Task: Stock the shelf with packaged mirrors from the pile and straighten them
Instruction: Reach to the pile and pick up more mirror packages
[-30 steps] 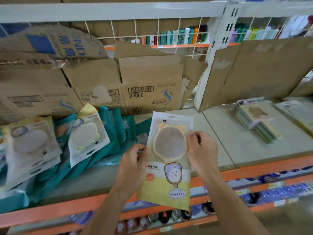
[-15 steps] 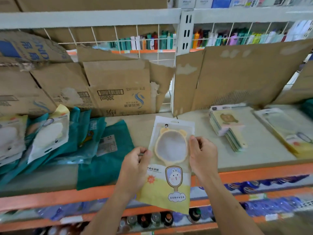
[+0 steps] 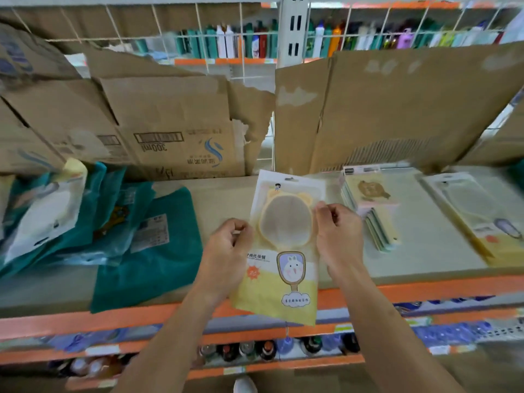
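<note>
We see the left hand (image 3: 226, 251) pinching the left edge of a packaged mirror (image 3: 283, 222), thumb on the front and fingers curled behind. The right hand (image 3: 338, 236) pinches the right edge the same way. Between them the pack hangs upright above the front edge of the shelf (image 3: 425, 251), its yellow lower end dropping past the orange shelf rail (image 3: 425, 287).

Just to the right we find a stack of packaged mirrors (image 3: 368, 199) lying flat, fanned untidily, and farther right another flat mirror pack (image 3: 476, 211). To the left lies a loose pile of teal packets (image 3: 147, 251) with a white mirror pack (image 3: 42, 214) on it. Cardboard boxes (image 3: 170, 123) and a cardboard sheet (image 3: 397, 109) line the back. Bottles (image 3: 255, 350) stand on the shelf below.
</note>
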